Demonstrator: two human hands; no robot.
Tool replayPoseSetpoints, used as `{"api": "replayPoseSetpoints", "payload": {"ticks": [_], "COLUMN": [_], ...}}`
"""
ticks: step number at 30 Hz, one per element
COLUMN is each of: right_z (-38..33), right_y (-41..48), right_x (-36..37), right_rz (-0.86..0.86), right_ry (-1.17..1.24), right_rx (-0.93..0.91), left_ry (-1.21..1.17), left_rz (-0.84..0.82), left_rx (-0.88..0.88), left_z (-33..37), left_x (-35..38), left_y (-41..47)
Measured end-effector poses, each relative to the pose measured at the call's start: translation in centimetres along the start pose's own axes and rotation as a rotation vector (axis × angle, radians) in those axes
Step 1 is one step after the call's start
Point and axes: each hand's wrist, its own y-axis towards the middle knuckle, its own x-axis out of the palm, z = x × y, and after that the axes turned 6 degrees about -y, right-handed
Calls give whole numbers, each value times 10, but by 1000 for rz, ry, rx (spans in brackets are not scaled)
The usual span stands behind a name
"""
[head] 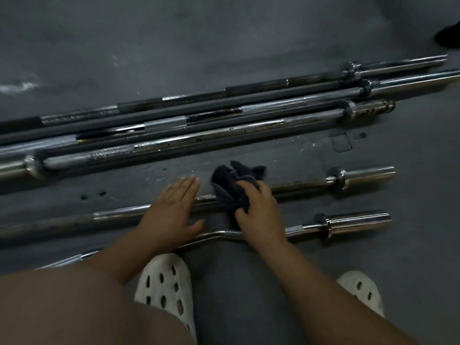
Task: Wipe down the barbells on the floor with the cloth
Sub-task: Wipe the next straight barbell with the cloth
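Observation:
Several chrome barbells lie side by side on the dark floor. A short straight barbell (pixel 311 183) runs across the middle. My right hand (pixel 258 207) grips a dark grey cloth (pixel 231 185) bunched around this bar's shaft. My left hand (pixel 171 215) lies flat with straight fingers on the same bar, just left of the cloth. A curved curl bar (pixel 348 224) sits closest to me, partly hidden under my forearms. Three long barbells (pixel 199 125) lie together farther away.
My two feet in white perforated clogs (pixel 166 285) stand on the grey rubber floor (pixel 174 46) just behind the curl bar. My bare knee fills the lower left. A dark object (pixel 448 36) sits at the far right edge.

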Motion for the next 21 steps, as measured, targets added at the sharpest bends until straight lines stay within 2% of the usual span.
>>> {"api": "replayPoseSetpoints", "payload": {"ticks": [4, 14, 21], "right_z": [-15, -71, -93], "right_y": [-14, -61, -80], "right_x": [-28, -86, -96], "right_rz": [107, 240, 300], "right_ry": [26, 58, 38], "right_rx": [-15, -139, -167], "left_ry": [-32, -41, -41], "left_rz": [95, 305, 341], "left_rx": [-16, -30, 11], "left_z": [6, 36, 51], "left_x": [-47, -154, -170], "left_y": [-17, -78, -132]}}
